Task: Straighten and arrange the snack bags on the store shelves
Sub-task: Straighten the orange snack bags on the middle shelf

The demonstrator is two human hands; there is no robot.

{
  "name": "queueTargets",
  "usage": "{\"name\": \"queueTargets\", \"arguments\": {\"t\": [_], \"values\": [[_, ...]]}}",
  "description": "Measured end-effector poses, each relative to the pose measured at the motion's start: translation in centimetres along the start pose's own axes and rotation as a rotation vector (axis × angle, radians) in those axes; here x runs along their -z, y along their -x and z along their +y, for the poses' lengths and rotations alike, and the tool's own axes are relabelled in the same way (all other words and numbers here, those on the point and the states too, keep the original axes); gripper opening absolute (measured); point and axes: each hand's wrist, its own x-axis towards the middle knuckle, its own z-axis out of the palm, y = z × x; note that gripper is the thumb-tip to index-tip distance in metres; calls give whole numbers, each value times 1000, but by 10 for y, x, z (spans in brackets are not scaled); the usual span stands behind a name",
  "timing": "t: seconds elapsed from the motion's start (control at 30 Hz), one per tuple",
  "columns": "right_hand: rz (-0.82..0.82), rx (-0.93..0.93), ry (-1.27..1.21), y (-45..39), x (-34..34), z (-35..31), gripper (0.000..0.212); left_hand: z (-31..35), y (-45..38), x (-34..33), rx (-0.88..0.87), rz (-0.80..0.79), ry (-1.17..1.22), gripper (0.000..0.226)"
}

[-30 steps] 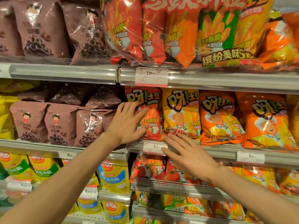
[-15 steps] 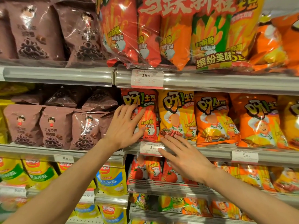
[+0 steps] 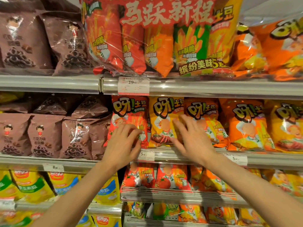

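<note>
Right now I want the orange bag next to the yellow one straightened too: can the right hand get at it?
Probably yes. The right hand lies open across the yellow bag and the orange bag beside it, with nothing between them.

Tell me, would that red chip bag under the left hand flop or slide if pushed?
The red bag looks puffed with air, so probably light and springy. Its glossy film suggests it slides easily. Standing on a narrow base, it could tip when the left hand pushes.

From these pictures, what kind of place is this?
Most likely a supermarket snack aisle: tiered metal shelves, printed price tags on the shelf edges, and rows of identical snack bags facing outward.
</note>
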Motion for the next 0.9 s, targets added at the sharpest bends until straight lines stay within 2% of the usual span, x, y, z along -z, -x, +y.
{"name": "queueTargets", "arguments": {"t": [0.07, 0.17, 0.33, 0.4, 0.47, 0.53, 0.6, 0.9], "values": [[-36, -103, 42, -10, 2, 7, 78, 8, 8, -3, 7, -3, 35, 24], [-87, -129, 78, -16, -4, 10, 89, 17, 24, -5, 31, -63, 71, 18], [-59, -132, 20, -17, -14, 5, 90, 22, 53, -15, 306, -230, 147, 53], [-55, -131, 23, -17, -15, 4, 91, 28, 57, -16, 496, -302, 319, 63], [-57, -130, 21, -18, -16, 2, 91, 37, 57, -15, 702, -361, 595, 63], [-55, -126, 13, -19, -16, -1, 91, 44, 57, -16, 868, -344, 830, 63], [-51, -128, -9, -19, -17, -5, 92, 48, 55, -17, 965, -314, 929, 61], [-58, -156, -46, -17, -21, -12, 91, 59, 42, -17, 1025, -335, 977, 60]]}}
